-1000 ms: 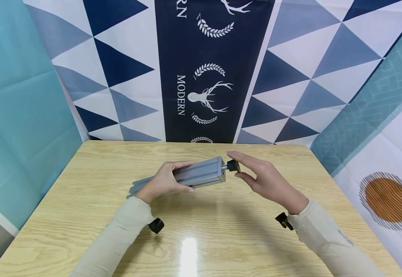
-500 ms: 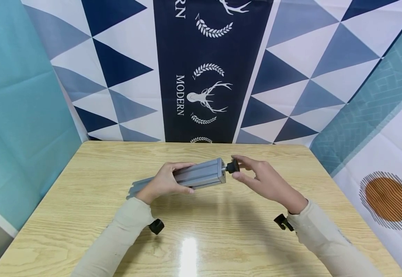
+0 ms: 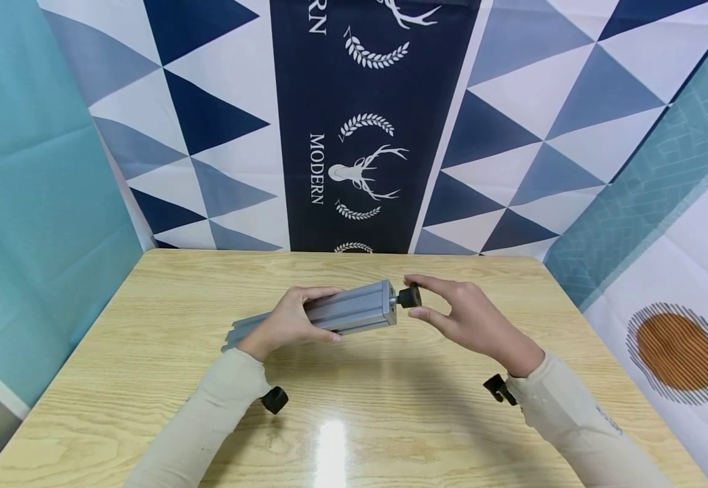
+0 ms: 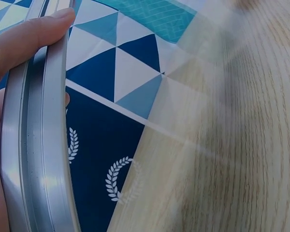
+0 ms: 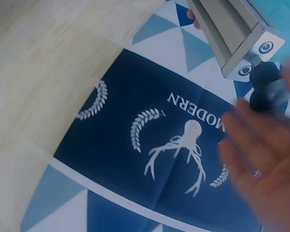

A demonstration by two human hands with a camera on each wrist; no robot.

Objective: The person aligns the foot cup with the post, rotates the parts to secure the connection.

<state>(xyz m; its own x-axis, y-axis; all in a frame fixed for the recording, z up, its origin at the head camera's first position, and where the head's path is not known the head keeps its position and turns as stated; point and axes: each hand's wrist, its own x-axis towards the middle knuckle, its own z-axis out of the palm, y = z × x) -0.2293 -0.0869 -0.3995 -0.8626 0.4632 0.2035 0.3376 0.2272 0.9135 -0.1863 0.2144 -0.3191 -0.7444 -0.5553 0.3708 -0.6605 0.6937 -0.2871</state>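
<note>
In the head view my left hand (image 3: 287, 320) grips a long grey aluminium profile (image 3: 354, 308), tilted with its capped end up to the right. The left wrist view has the grooved profile (image 4: 43, 125) close up, with thumb and fingers around it. From the end plate (image 5: 258, 53) a short threaded stem sticks out, bearing a black levelling foot (image 3: 410, 297). My right hand (image 3: 473, 322) is at this foot, thumb below and fingers above, with a small gap visible. In the right wrist view the fingers are spread and blurred beside the black foot (image 5: 263, 79).
The profile is held above a wooden table (image 3: 354, 434). A patterned cloth (image 3: 226, 135) hangs behind the table, with a teal cloth (image 3: 43, 169) on the left side. A black wrist-camera mount (image 3: 275, 400) juts from the left sleeve, another (image 3: 499, 390) from the right.
My right fingers closed in around the levelling foot, then parted slightly from it. The foot shows a different tilt. My left hand and the profile have stayed nearly still.
</note>
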